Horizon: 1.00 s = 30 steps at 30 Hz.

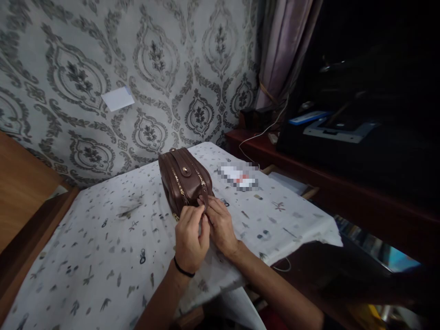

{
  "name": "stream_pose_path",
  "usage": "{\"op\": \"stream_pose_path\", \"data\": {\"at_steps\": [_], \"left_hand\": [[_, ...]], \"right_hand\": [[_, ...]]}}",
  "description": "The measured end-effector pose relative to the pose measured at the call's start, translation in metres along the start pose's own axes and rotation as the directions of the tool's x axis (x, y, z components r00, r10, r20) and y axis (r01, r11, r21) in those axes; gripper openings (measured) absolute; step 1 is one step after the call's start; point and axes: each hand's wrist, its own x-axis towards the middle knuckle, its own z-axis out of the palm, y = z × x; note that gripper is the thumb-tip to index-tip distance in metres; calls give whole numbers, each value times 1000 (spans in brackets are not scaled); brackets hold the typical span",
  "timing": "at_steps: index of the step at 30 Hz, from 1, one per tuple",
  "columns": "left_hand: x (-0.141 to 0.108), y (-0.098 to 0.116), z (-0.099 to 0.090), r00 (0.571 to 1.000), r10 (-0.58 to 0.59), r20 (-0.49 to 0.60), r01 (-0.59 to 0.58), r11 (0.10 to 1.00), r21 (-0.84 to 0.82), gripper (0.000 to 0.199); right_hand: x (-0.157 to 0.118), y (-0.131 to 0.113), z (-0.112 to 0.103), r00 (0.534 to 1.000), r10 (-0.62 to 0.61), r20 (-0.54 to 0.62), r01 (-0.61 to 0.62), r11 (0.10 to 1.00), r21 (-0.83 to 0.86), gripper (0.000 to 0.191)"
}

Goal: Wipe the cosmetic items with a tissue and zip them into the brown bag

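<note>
A brown leather toiletry bag (178, 176) lies on the cloth-covered table, with gold-coloured zips along its top and a snapped strap between them. Both of my hands are at its near end. With a black band at the wrist, my left hand (192, 236) is closed, its thumb and fingertips pinching the lower end of a brown leather strap (205, 198) by the right-hand zip. Right beside it, my right hand (220, 224) has its fingers curled against the same strap and the bag's end. My fingers partly hide the strap and that end of the bag.
A patterned white cloth (113, 238) covers the table. A blurred-out white item (237, 176) lies right of the bag. Behind stands a patterned wall (154, 59) bearing a white card (118, 98). A dark screen (360, 82), a cable (254, 136) and a dark wooden shelf (309, 183) are at right.
</note>
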Motion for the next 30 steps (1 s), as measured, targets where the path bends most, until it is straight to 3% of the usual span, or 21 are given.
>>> {"op": "stream_pose_path", "data": {"at_steps": [8, 13, 25, 30], "left_hand": [[-5, -2, 2, 1000, 5, -2, -5, 1000, 27, 25], [-7, -3, 1, 1000, 9, 11, -10, 1000, 28, 26], [-10, -4, 2, 1000, 20, -2, -20, 999, 36, 25], [-11, -4, 2, 999, 32, 9, -32, 998, 58, 25]], "right_hand": [[5, 0, -5, 991, 130, -27, -126, 983, 132, 32], [5, -1, -5, 970, 214, -114, -189, 962, 197, 29], [6, -3, -5, 952, 306, -29, -286, 916, 282, 26], [9, -5, -7, 918, 396, 3, -364, 841, 400, 24]]}}
